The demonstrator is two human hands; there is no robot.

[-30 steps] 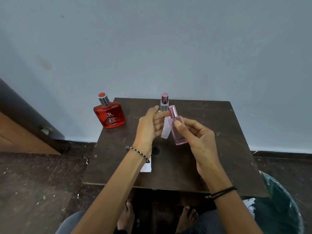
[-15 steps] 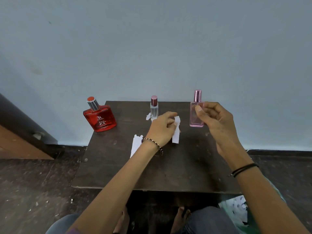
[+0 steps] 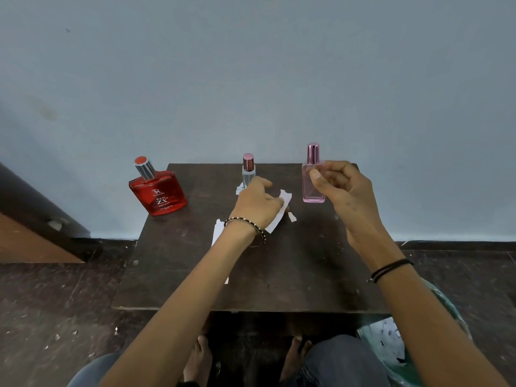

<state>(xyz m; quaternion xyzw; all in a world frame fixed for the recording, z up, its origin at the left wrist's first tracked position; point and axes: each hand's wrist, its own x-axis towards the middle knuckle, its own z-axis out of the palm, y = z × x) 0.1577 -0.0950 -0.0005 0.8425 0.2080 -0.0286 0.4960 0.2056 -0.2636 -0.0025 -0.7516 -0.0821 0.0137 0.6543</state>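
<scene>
A tall pink perfume bottle [image 3: 310, 191] with a pink cap stands at the far right of the small dark table [image 3: 293, 269]. My right hand [image 3: 346, 191] is at its right side, thumb across the glass front and fingers curled at its shoulder. My left hand [image 3: 258, 203] rests low on the table's middle and grips a white paper strip [image 3: 283, 208], which sticks out to the right of the fingers. A small clear bottle [image 3: 248, 174] with a dark red cap stands just behind this hand. A flat red bottle [image 3: 157, 194] with a silver neck leans at the far left corner.
Another white paper piece [image 3: 217, 233] lies under my left wrist, and small scraps [image 3: 292, 217] lie near the strip. A bin lined with a green bag [image 3: 391, 339] sits on the floor at the lower right. The wall is right behind the table; my knees and bare feet are below.
My right hand carried the pink bottle from the table's middle to the far right and stood it there. My left hand lowered the paper strip to the tabletop.
</scene>
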